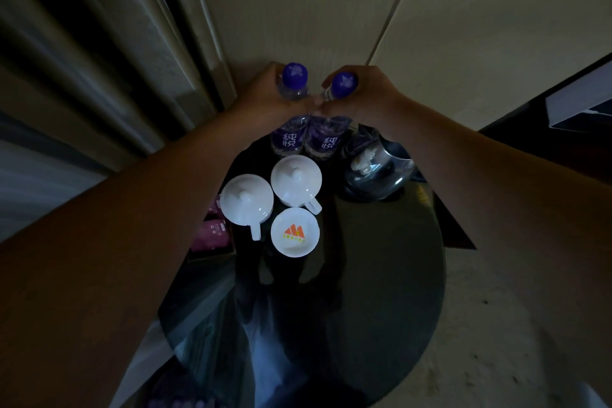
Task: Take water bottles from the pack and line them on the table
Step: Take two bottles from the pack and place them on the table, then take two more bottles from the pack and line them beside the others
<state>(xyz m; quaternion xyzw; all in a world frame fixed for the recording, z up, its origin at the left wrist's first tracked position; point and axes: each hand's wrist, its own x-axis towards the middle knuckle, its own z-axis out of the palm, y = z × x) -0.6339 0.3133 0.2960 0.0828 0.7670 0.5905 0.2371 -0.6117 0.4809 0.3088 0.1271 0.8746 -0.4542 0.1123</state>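
Left hand [265, 94] closed around neck of left bottle [288, 136], right hand [361, 96] gripping right bottle [325, 141], both bottles upright, touching, just behind two white cups [295, 179].

This looks like a dim hotel guest room. A round dark glass table [381, 275] carries a welcome set: two lidded white cups [295, 179] near its middle, a white logo dish [294, 232] just in front of them, a steel kettle [377, 172] to their right, pink sachets [215, 232] to their left. Behind the table stand plain wall panels [331, 10], with heavy curtains [82, 60] on its left.
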